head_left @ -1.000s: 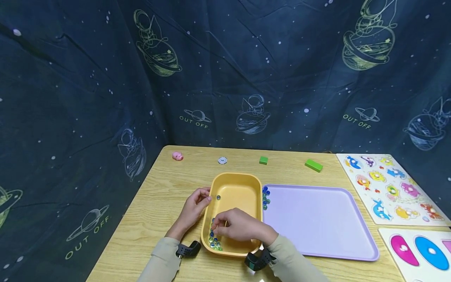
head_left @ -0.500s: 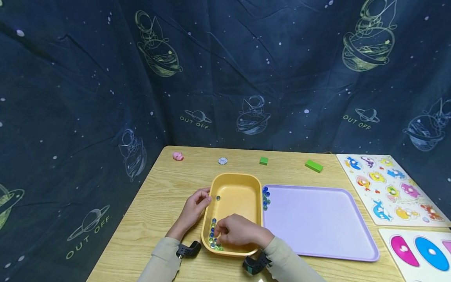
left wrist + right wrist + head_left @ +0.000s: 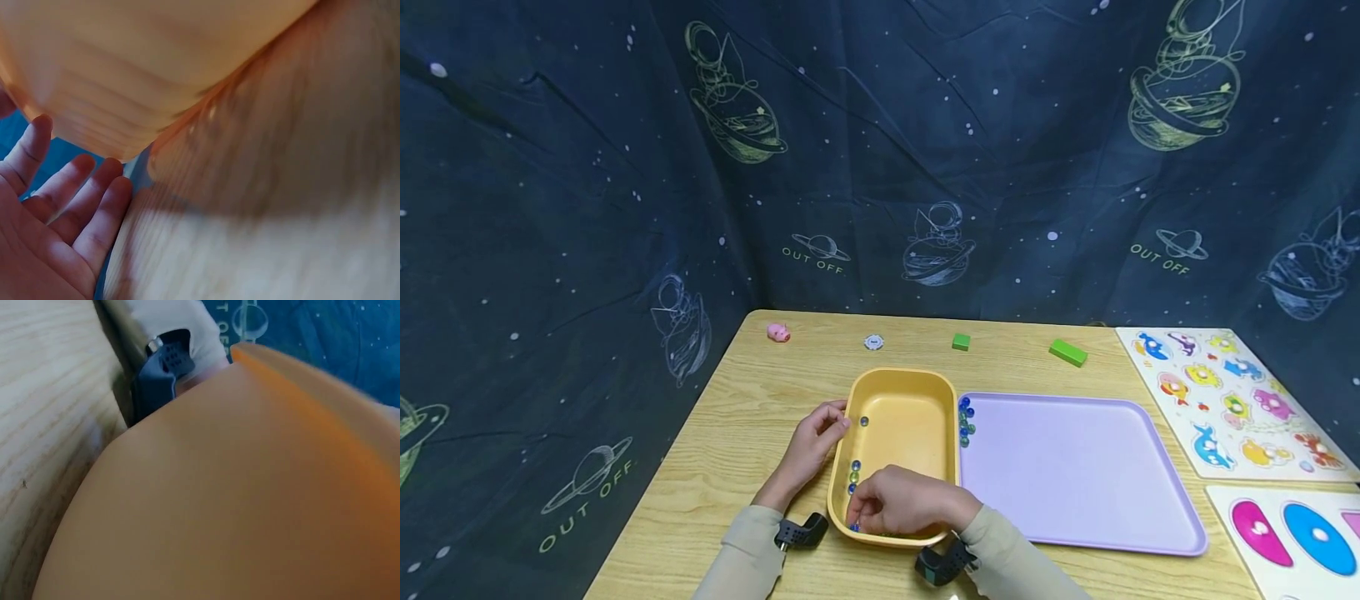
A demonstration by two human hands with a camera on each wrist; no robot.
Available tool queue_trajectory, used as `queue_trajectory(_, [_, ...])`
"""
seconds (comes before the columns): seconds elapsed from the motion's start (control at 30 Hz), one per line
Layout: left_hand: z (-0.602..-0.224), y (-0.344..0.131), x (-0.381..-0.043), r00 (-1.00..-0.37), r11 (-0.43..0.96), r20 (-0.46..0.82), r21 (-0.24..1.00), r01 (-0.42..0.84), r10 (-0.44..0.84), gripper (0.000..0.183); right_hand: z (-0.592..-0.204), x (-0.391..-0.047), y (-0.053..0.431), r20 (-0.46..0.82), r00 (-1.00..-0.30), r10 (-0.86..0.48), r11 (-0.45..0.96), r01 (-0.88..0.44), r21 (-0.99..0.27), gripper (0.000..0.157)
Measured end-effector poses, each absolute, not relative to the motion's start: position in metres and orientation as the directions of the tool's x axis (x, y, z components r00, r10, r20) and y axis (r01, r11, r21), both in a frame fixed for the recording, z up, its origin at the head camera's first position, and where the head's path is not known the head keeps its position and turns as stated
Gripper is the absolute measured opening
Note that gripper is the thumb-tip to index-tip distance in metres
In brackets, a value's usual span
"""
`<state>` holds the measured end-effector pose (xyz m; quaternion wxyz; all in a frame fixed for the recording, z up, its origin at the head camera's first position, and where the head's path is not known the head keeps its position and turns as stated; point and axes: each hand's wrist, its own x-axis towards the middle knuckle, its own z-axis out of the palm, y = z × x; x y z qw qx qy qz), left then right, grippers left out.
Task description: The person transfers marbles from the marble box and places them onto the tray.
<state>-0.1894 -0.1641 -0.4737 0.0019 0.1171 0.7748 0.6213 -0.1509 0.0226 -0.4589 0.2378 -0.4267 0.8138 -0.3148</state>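
A yellow plastic tub [image 3: 917,421] stands on the table, with glass marbles along its left wall. One marble [image 3: 864,422] lies apart in its upper left part; a short row of blue and yellow marbles [image 3: 853,477] runs lower down. My left hand [image 3: 808,446] holds the tub's left rim, thumb at the edge and fingers along the outer wall [image 3: 144,75]. Inside the tub, my right hand [image 3: 902,500] reaches down with curled fingers into the lower left corner. Its fingertips are right at a blue marble [image 3: 855,527]; I cannot tell whether they pinch it. The hand hides other marbles there.
A purple tray [image 3: 1075,467] lies right beside the tub, several marbles [image 3: 966,425] at its left edge. Behind are a pink pig [image 3: 778,332], a poker chip [image 3: 873,342] and two green blocks [image 3: 961,342]. Puzzle boards [image 3: 1240,400] lie at the right.
My right hand has moved down toward the tub's lower left corner, uncovering marbles higher in the row and covering those in the corner. The left hand and tub have stayed put.
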Motion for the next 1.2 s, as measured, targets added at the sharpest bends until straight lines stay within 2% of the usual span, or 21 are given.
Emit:
queue_trajectory(0.43, [-0.472,-0.163,-0.19,-0.973,0.192,0.145,0.965,0.18,0.181,0.013,-0.454,-0.15,0.026,-0.042,-0.445,-0.894,0.35,-0.638,-0.686,0.009])
queue_trajectory(0.63, [-0.479,-0.166,-0.193,-0.967,0.196,0.178,0.957,0.212,0.18,0.015,-0.446,-0.155,0.033,0.038,-0.433,-0.901,0.258,-0.603,-0.755,0.014])
queue_trajectory(0.73, [-0.473,-0.164,-0.189,-0.969,0.215,0.172,0.954,0.209,0.179,0.014,-0.436,-0.158,0.042,0.07,-0.467,-0.881,0.255,-0.595,-0.762,0.014])
queue_trajectory(0.9, [-0.472,-0.164,-0.189,-0.968,0.222,0.18,0.95,0.217,0.175,0.014,-0.419,-0.169,0.066,0.084,-0.564,-0.822,0.296,-0.548,-0.782,0.015])
queue_trajectory(1.2, [-0.496,-0.169,-0.2,-0.964,0.219,0.216,0.944,0.247,0.155,0.015,-0.412,-0.198,0.132,0.087,-0.797,-0.597,0.431,-0.41,-0.804,0.008])
